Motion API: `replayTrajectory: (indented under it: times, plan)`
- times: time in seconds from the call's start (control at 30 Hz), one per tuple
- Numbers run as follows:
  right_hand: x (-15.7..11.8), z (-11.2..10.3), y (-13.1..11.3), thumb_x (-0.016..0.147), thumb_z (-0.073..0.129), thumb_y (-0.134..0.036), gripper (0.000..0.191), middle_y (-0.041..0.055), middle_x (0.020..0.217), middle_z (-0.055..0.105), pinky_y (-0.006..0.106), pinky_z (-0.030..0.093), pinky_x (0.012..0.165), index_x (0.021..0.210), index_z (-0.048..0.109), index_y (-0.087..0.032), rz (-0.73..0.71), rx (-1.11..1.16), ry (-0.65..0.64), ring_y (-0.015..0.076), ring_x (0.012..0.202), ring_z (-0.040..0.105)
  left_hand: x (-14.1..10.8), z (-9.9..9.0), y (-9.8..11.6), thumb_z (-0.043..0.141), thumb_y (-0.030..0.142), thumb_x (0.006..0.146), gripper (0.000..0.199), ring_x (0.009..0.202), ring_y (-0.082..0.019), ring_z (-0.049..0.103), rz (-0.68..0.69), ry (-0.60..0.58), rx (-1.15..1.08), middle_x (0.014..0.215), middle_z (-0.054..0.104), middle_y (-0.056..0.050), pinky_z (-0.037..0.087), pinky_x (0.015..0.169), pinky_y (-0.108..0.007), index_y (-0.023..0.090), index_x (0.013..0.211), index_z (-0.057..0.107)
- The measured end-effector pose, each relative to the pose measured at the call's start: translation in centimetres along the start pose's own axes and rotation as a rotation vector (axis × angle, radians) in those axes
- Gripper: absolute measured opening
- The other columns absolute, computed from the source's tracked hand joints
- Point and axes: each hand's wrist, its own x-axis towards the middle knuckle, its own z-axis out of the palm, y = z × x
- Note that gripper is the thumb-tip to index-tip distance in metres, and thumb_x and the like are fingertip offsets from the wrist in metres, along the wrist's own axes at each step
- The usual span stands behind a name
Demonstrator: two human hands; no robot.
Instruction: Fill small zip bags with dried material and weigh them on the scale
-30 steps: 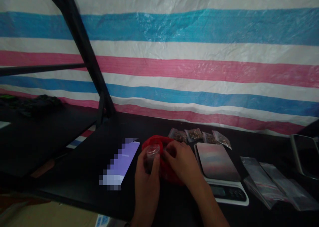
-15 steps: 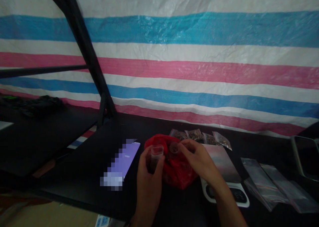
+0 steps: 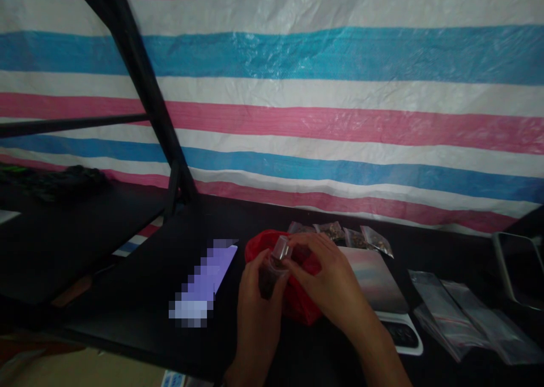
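Clear small bag point(image 3: 270, 271) with dark contents gripped in left hand point(image 3: 255, 313) over red bag point(image 3: 297, 296); small cup point(image 3: 281, 247) pinched by right hand point(image 3: 329, 285) fingertips, tilted at bag mouth, scale point(image 3: 378, 285) alongside

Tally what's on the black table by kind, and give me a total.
Filled seed packets along the back: 4
Red plastic bag: 1
Digital scale: 1
Small clear bag in the hands: 1
Heap of empty clear zip bags: 1, sheets uncountable
Phone: 1
Total: 9
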Motion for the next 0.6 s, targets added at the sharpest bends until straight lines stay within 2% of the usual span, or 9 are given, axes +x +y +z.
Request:
replayTrajectory:
  times: [0.07,0.13,0.23,0.4,0.6]
  plan:
    - [0.0,0.0,0.1,0.092,0.073,-0.020,0.020,0.0029,0.115,0.077,0.042,0.051,0.100,0.110,0.072,-0.030,-0.004,0.013,0.014,0.0254,0.110,0.068,0.0,0.0,0.1,0.072,0.043,0.085,0.047,0.123,-0.031,0.063,0.007,0.008,0.000,0.131,0.067,-0.009,0.047,0.110,-0.055,0.026,0.128,0.063]
    - [0.0,0.1,0.4,0.092,0.073,-0.021,0.022,0.0026,0.117,0.076,0.041,0.050,0.101,0.112,0.071,-0.030,0.021,0.029,0.080,0.0248,0.112,0.068,0.0,-0.1,0.3,0.072,0.043,0.084,0.047,0.123,-0.031,0.064,0.013,0.015,0.002,0.129,0.068,-0.009,0.048,0.110,-0.054,0.025,0.127,0.063]
    - [0.0,0.3,1.4,0.093,0.072,-0.023,0.019,0.0052,0.114,0.076,0.042,0.050,0.097,0.111,0.070,-0.027,0.145,-0.038,0.145,0.0270,0.108,0.068,0.0,-0.5,0.8,0.074,0.043,0.084,0.048,0.124,-0.031,0.064,0.006,0.060,-0.032,0.130,0.069,-0.009,0.050,0.109,-0.051,0.025,0.127,0.064]
    - [0.0,1.7,3.0,0.095,0.067,-0.024,0.006,0.0110,0.108,0.076,0.048,0.046,0.094,0.098,0.072,-0.022,0.333,-0.320,-0.063,0.0341,0.105,0.066,0.5,-1.3,1.3,0.070,0.053,0.088,0.054,0.109,-0.030,0.072,-0.082,0.178,-0.105,0.122,0.072,-0.010,0.059,0.095,-0.047,0.023,0.132,0.059]
    - [0.0,4.0,2.1,0.094,0.070,-0.026,0.006,0.0068,0.099,0.080,0.041,0.045,0.089,0.091,0.074,-0.025,0.273,-0.312,-0.168,0.0293,0.099,0.069,1.2,-1.3,1.2,0.067,0.058,0.087,0.053,0.112,-0.031,0.071,-0.117,0.140,-0.148,0.122,0.072,-0.012,0.060,0.095,-0.047,0.021,0.125,0.060]
